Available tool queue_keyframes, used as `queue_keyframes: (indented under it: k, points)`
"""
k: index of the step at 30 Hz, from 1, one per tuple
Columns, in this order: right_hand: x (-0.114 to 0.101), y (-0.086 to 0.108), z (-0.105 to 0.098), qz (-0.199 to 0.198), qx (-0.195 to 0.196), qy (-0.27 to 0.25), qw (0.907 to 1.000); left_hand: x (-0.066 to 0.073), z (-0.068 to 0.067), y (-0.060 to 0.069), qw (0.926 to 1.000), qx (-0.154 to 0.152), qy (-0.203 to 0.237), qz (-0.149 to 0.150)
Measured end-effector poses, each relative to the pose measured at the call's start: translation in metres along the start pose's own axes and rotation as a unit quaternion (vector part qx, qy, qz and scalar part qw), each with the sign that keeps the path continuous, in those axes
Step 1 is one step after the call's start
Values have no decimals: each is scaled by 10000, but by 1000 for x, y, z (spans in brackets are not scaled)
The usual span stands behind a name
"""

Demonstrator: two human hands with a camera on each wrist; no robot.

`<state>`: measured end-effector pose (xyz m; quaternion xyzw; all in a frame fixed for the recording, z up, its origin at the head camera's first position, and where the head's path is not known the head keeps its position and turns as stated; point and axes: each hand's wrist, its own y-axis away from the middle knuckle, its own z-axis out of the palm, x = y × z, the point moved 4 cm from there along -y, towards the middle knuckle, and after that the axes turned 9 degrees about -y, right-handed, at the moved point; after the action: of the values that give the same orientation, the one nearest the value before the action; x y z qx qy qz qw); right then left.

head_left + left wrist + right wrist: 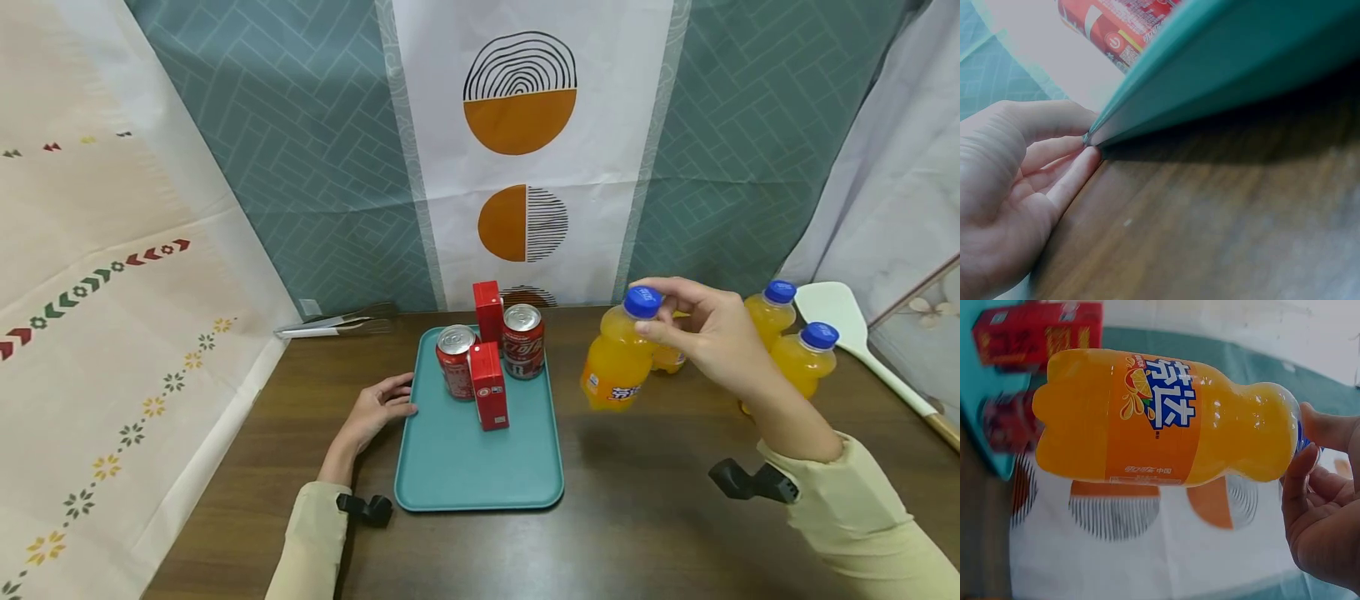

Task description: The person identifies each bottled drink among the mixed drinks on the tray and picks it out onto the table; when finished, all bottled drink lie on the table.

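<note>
My right hand [701,329] pinches the blue cap of an orange soda bottle [617,362] and holds it upright above the table, right of the teal tray [480,479]. In the right wrist view, thumb and fingers grip the cap of the bottle [1154,419]. My left hand [375,410] is at the tray's left edge; in the left wrist view its fingertips hold the tray rim [1147,87]. On the tray stand two red soda cans [455,362] [523,342] and two red cartons [489,387] [488,311].
More orange soda bottles [804,360] stand at the right, one partly behind my right hand. A white spatula [832,312] with a wooden handle lies beyond them. Whisks [337,323] lie at the back left. Patterned cloth [322,150] hangs behind the wooden table [637,517].
</note>
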<state>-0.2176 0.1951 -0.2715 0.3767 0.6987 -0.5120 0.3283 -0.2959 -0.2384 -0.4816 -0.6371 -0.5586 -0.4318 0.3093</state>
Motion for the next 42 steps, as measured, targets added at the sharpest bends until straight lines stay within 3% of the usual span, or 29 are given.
queue_keyframes:
  k: [11,26,36,42]
  points:
    - [31,19,-47,494,625,718,9942,-1,0,-1,10000,-26,-20,44]
    - [59,36,-69,1053,540,1819,9762,-2,0,-1,10000,-61,30,-21]
    - [76,44,-79,1433,391,1964,9692,-2,1,-1,10000,-55,23,-40]
    - [83,48,-78,1298,390,1940,9716,-2,0,0,10000,-63,26,-16]
